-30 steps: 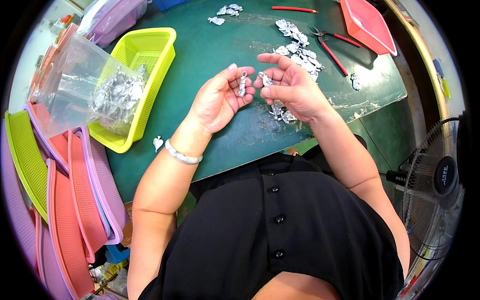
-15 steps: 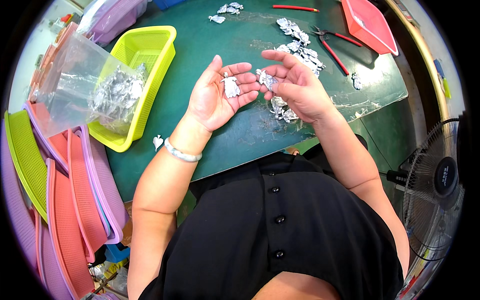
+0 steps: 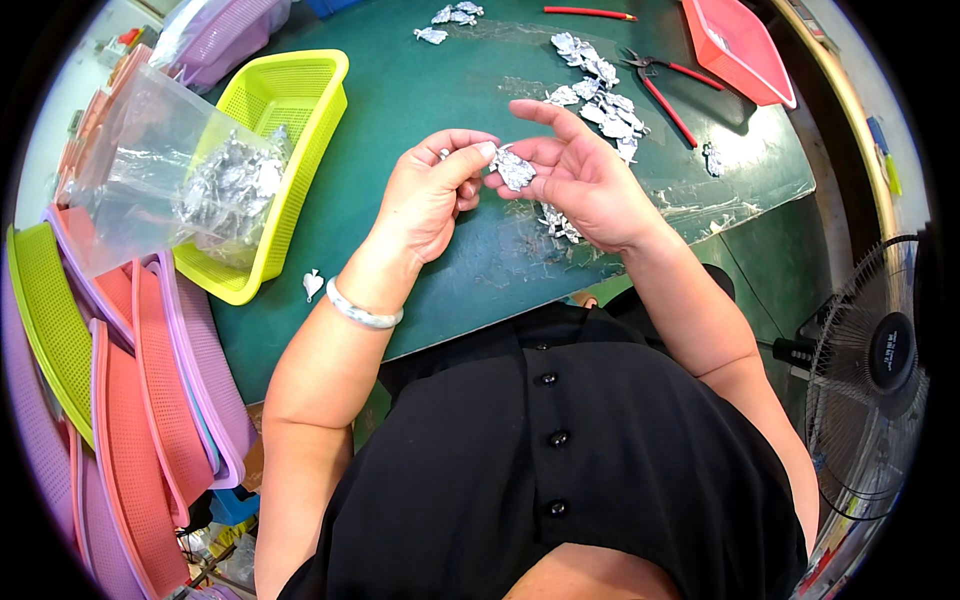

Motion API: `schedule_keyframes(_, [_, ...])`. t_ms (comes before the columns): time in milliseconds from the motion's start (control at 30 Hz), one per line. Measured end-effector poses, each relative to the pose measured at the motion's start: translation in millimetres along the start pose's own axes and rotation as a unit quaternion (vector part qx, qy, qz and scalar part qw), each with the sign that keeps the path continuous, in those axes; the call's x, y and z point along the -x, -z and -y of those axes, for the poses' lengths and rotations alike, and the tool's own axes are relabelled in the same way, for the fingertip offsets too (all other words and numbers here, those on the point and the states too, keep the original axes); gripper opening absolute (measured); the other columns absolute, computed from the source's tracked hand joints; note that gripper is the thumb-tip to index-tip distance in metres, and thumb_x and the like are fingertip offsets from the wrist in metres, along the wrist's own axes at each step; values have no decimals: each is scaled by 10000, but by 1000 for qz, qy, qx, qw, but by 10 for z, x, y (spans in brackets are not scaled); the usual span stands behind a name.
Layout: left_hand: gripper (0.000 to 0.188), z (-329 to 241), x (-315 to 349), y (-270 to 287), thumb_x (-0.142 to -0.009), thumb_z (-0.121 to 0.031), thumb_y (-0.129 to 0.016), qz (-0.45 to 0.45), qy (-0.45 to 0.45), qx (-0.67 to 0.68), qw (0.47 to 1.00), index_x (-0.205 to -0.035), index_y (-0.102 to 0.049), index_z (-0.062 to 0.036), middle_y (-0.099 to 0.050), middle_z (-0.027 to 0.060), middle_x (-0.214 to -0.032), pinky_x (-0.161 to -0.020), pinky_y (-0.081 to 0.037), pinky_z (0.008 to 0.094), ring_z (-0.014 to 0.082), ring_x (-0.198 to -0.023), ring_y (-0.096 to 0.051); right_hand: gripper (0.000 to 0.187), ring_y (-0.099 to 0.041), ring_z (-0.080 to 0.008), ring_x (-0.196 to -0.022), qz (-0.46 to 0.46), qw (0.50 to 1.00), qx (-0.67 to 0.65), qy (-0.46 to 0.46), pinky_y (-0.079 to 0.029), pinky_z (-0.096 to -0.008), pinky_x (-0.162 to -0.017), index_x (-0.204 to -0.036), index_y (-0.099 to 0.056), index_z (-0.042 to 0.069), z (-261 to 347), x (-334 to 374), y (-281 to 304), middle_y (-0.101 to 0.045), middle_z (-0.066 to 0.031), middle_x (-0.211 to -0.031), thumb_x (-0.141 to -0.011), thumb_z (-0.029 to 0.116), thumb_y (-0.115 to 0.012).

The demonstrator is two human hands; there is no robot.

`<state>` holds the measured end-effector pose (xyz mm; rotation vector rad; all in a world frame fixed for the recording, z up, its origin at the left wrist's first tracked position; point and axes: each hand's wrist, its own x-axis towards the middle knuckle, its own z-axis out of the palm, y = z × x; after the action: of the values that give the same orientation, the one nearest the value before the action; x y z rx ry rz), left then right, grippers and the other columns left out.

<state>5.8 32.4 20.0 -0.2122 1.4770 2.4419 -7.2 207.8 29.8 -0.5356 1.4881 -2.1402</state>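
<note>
A small flat silvery metal figure (image 3: 514,170) lies on the fingers of my right hand (image 3: 590,185), with the thumb against its lower edge and the index finger raised. My left hand (image 3: 428,195) is closed, its thumb and forefinger pinched at the figure's left edge. A silvery bit shows between the curled left fingers; most of what is in them is hidden. Beyond and beside my right hand, a pile of similar silvery pieces (image 3: 612,112) spreads over the green table (image 3: 440,300). More pieces (image 3: 558,224) lie partly hidden under that hand.
At left, a yellow-green basket (image 3: 310,160) holds a clear bag of silvery pieces (image 3: 235,190). One loose piece (image 3: 313,285) lies near it. Red-handled cutters (image 3: 665,105), a red stick-like tool (image 3: 590,13) and a pink tray (image 3: 735,60) sit far right. Stacked baskets (image 3: 140,450) and a fan (image 3: 870,370) flank me.
My left hand has turned from open palm to closed fingers, covering the piece that lay on it. Its thumb now meets the figure in my right hand, which has shifted slightly left.
</note>
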Motion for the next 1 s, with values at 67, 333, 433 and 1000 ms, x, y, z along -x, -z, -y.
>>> schedule_keyframes(67, [138,5,-20,24,-805,-109,-617,2,4,8,1000,-909,-587,-22,-552,-6,-707,-467,-323,155,32,-546,-444,580,-573,-227,-970,2,1000,-6,0,-464,-309,-858,-1322,-239,7,-21,-4,8,-538,-169,-1078,-794,-99,-452])
schedule_keyframes(333, [130,2,-49,83,-803,-117,-621,6,6,29,1000,-889,-590,-25,-529,-21,-685,-460,-319,164,29,-535,-428,560,-579,-221,-954,-6,1000,4,-23,-483,-304,-838,-1322,-230,1,-21,20,40,-545,-188,-1074,-815,-79,-457])
schedule_keyframes(433, [122,3,-52,91,-807,-114,-612,7,6,28,1000,-888,-590,-25,-528,-16,-688,-465,-321,169,37,-540,-426,548,-586,-220,-939,-13,1000,13,-22,-492,-298,-819,-1318,-236,-2,-14,16,27,-555,-188,-1058,-821,-74,-457])
schedule_keyframes(1000, [185,0,-6,36,-851,-129,-552,18,12,27,999,-1002,-583,-26,-589,19,-813,-632,-467,213,91,-730,-547,514,-603,-161,-806,-69,995,75,13,-499,-271,-713,-1264,-319,-9,-65,2,14,-597,-129,-931,-794,-63,-521])
